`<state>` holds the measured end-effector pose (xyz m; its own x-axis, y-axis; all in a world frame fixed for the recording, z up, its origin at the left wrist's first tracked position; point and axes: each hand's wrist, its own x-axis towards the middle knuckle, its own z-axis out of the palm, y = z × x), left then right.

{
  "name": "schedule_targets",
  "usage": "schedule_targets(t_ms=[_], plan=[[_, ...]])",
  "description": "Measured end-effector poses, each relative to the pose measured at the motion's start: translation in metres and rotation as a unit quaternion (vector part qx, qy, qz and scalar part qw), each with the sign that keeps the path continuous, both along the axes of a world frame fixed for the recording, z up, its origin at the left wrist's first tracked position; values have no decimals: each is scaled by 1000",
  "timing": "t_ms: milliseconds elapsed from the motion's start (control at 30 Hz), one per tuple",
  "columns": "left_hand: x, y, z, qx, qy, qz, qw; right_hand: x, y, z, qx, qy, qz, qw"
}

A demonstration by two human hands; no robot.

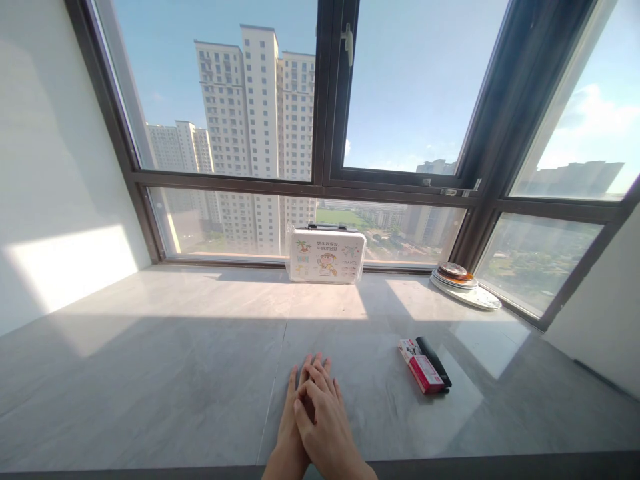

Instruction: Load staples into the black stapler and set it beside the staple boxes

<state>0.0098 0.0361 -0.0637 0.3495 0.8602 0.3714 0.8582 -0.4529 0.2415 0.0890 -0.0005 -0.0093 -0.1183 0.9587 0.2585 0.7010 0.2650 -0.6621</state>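
Head view: the right hand (327, 417) lies across the left hand (289, 423) near the front edge of the grey surface (150, 387). Neither grip shows an object in it; the left fingers lie nearly straight, the right ones loosely bent over them, and what is under the left palm I cannot tell. Off to their right, well apart, a red-and-white box (423, 370) lies slantwise right beside a black tool (434, 360), perhaps a stapler; whether the box rests partly on it is unclear. That closeness is the likeliest trouble: a pinch meant for one could drag or tip the other. With the hands overlapped, one could also catch on the other if both lifted at once. By the window (410, 100), a white case (328, 257) stands upright, so a knock high on it might topple it. In the right corner, a stack of plates (455, 283) sits unevenly, smaller pieces on larger; a bumped rim could set the upper ones sliding. Reflected light nearby might hide edges.
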Motion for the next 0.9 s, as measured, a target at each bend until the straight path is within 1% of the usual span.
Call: schedule_targets(t_ms=[100, 200, 300, 400, 500, 600, 667, 767, 833, 900], plan=[[0, -1, 3, -9, 32, -12, 999, -1, 0, -1, -10, 17, -13, 1000], [-1, -3, 6, -23, 49, -11, 998, -1, 11, -2, -13, 28, -43, 999], [-2, -3, 7, -9, 51, -21, 998, 0, 23, -1, -18, 28, -59, 998], [-2, -1, 8, 11, 57, -18, 998, 3, 25, -2, -19, 24, -55, 998], [-3, 0, 7, 6, 61, -14, 998, 11, 16, -4, -14, 20, -29, 999], [-2, 0, 6, -11, 58, -18, 998, 21, 0, -4, -9, 7, 20, 1000], [-1, 0, 6, -16, 54, -11, 998, 29, -11, 0, -8, 5, 60, 998], [1, 0, 7, -13, 45, 8, 999, 42, -28, 13, -13, 8, 131, 991], [2, 1, 9, -11, 35, 17, 999, 60, -35, 23, -16, -8, 171, 985], [3, 1, 11, -14, 23, 22, 999, 91, -34, 32, 2, -31, 164, 986]])
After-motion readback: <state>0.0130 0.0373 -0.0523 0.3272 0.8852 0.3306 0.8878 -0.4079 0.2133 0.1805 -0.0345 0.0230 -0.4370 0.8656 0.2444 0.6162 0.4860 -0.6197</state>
